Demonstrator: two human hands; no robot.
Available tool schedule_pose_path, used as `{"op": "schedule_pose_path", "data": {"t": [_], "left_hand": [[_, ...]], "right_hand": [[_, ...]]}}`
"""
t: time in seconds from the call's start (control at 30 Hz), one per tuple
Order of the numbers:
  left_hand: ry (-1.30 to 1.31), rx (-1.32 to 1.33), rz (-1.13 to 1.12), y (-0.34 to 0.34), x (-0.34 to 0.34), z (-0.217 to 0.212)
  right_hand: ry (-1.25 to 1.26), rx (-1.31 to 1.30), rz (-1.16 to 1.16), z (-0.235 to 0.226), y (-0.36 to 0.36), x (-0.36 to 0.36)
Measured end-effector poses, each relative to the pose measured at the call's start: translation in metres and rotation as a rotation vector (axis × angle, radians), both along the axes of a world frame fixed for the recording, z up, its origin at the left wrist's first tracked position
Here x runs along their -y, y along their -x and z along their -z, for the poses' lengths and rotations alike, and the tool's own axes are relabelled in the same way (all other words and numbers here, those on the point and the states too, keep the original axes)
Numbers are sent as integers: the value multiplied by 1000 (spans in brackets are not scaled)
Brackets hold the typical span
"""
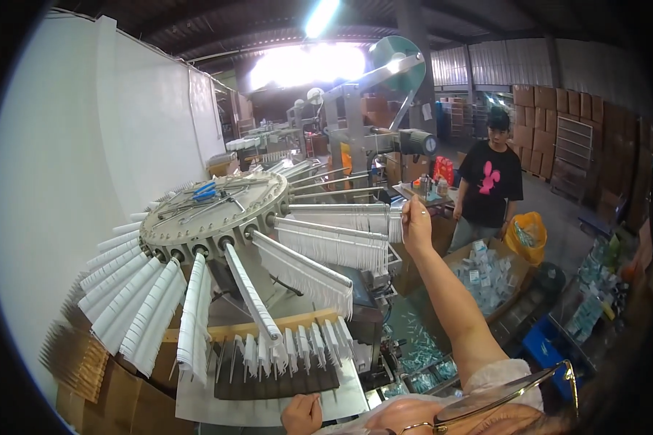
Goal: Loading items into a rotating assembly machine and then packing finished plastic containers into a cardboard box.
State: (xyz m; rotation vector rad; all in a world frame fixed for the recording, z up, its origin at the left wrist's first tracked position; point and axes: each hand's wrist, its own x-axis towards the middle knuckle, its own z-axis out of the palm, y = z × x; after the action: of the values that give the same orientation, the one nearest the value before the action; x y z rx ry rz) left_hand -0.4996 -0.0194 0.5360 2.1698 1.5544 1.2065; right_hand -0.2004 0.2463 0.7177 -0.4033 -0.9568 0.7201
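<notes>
My right hand [416, 226] is raised at the outer end of a metal rod, its fingers pinched together. Whatever is in the pinch is too small to make out. White strands [366, 219] hang from that rod, which sticks out from a round grey turntable [218, 199] with many similar loaded rods. My left hand [302, 415] is low in front, curled closed by the edge of a white board [196, 406]; its grip is hidden. Behind it, a dark rack [268, 384] holds upright pins with white strand bundles.
Blue-handled pliers [204, 191] lie on the turntable. A person [490, 177] in a black shirt stands beyond my right arm. Nearby are a carton [511, 304] of clear packets, a yellow bag [526, 235] and a blue crate [548, 348]. A white wall [145, 94] bounds the left.
</notes>
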Motion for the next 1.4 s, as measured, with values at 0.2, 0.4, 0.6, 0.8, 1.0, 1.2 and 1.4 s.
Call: {"op": "schedule_pose_path", "data": {"t": [0.2,0.4,0.6,0.8,1.0,1.2,1.4], "left_hand": [[67,-87,-29,-1,11,-16],[-66,-63,-84,1,11,12],[-239,-11,-184,-15,10,-8],[-222,-25,-210,-18,12,-12],[-255,-39,-217,-18,11,-11],[-244,-42,-228,-16,11,-5],[-252,-36,-216,-18,13,-7]], "right_hand": [[16,-31,-39,-5,-4,12],[35,-40,-84,-3,-7,14],[39,-3,-91,-8,-11,22],[40,-3,-51,-3,-20,13],[57,-4,-81,-4,-19,16],[72,-25,-81,-6,-23,22],[117,-94,-65,-5,-39,32]]}}
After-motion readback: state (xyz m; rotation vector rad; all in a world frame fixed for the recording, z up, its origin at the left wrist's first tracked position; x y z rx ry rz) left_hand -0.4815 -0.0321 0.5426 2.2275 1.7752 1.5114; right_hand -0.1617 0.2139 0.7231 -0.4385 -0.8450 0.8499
